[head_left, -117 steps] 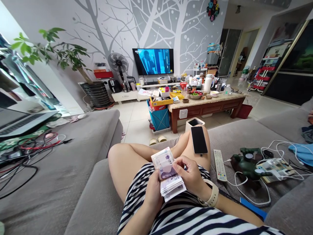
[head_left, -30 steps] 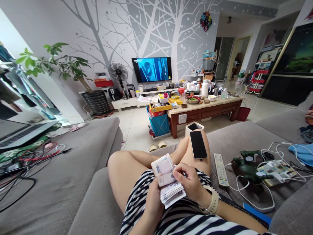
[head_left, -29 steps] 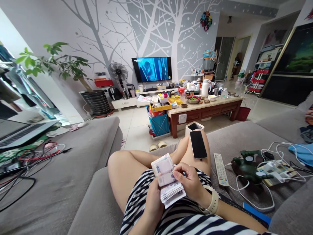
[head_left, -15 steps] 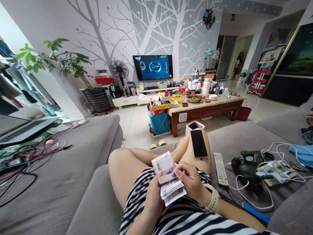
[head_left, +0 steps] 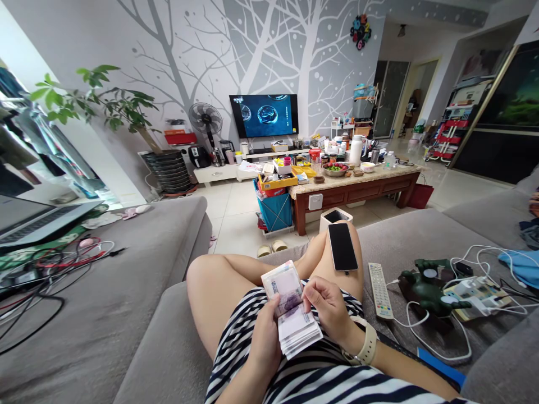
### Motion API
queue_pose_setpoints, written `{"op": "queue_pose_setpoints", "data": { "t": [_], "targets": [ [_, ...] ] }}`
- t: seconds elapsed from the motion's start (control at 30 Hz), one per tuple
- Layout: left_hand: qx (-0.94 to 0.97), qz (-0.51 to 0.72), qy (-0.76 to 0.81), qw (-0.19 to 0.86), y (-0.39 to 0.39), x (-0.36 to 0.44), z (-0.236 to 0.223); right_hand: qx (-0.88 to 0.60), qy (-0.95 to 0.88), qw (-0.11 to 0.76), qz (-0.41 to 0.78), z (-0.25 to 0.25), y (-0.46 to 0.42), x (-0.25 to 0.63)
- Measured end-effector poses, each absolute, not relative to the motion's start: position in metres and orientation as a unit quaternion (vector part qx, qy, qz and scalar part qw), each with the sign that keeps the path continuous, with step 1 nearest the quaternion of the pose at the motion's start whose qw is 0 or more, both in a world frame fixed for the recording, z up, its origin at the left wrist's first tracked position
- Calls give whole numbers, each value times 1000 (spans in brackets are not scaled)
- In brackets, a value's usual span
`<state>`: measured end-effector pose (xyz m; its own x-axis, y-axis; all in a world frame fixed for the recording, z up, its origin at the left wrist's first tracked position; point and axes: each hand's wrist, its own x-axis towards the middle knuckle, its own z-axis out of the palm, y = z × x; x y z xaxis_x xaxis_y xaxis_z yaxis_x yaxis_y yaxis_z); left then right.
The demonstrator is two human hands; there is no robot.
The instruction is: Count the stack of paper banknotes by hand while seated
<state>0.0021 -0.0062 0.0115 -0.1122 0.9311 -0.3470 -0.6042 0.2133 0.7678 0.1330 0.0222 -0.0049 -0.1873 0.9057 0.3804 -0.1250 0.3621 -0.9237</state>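
Observation:
A bundle of purple-and-white banknotes [head_left: 288, 292] is bent across its middle, with the lower ends fanned out over my lap. My left hand [head_left: 266, 331] grips it from the left side, thumb lying on top at the fold. My right hand [head_left: 328, 306], with a pale watch [head_left: 365, 345] on the wrist, has its fingers curled and pinched at the right edge of the notes by the fold. Whether one note or several are between those fingertips is hidden. A dark-screened phone [head_left: 342, 247] rests on my right thigh, just beyond the right hand.
To my right on the grey sofa [head_left: 400, 233] lie a remote control [head_left: 380, 290], a dark green figure [head_left: 429, 286] and white cables around a power strip [head_left: 475, 297]. A laptop [head_left: 46, 221] and tangled cables are at left. Ahead stands a cluttered coffee table [head_left: 357, 188].
My right fingers have lifted slightly from the upper notes. The note that was being folded down now lies on the lower fan, uncovering the printed face beneath. My left hand stays put.

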Motion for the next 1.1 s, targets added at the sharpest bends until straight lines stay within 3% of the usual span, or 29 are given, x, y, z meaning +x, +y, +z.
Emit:
{"op": "queue_pose_setpoints", "data": {
  "t": [0.53,0.9,1.1],
  "targets": [
    [202,588,466,630,-10,1,10,-411,-593,533,442,-18,34,131],
    [189,601,492,601,-12,5,19,-329,-656,556,391,-4,21,134],
    [191,596,470,622,-10,4,15,-324,-636,547,438,-4,19,134]
  ]
}}
